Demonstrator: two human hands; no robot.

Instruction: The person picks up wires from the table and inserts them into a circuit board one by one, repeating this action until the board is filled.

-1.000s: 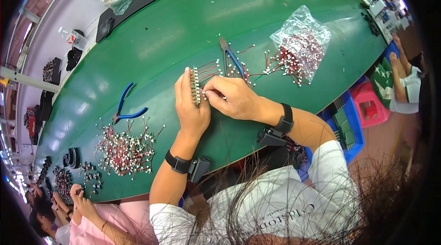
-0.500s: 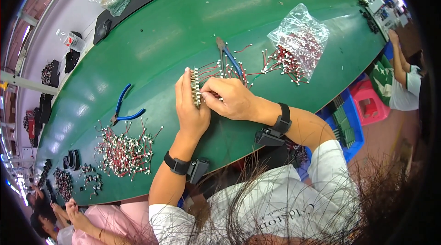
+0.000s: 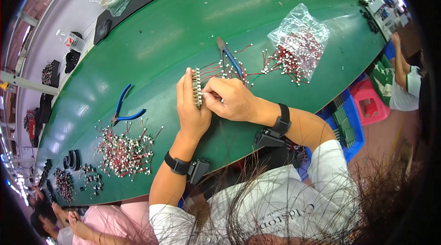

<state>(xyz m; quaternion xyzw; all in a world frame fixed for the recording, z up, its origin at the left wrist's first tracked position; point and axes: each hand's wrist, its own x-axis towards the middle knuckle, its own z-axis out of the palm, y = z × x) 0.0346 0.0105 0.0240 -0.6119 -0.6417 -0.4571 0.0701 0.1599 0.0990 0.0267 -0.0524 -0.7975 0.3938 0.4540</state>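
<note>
We clamp connector strip (image 3: pixel 197 89) in left hand (image 3: pixel 192 115); right hand (image 3: pixel 232 100), fingers pinched together, at strip's right edge.

The tabletop (image 3: pixel 174 29) is smooth and glossy — the bag (image 3: pixel 296 21) shiny, crinkled plastic, the far pliers' head (image 3: pixel 220 44) dull metal.

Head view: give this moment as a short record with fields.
Left hand: holds a narrow strip lined with small parts
Right hand: fingertips at the strip; anything pinched is hidden
Left of hands: open pliers beside a pile of wired connectors
Beyond hands: second pliers among red wires
Right of hands: clear bag with wired connectors
Surface: green table
</note>
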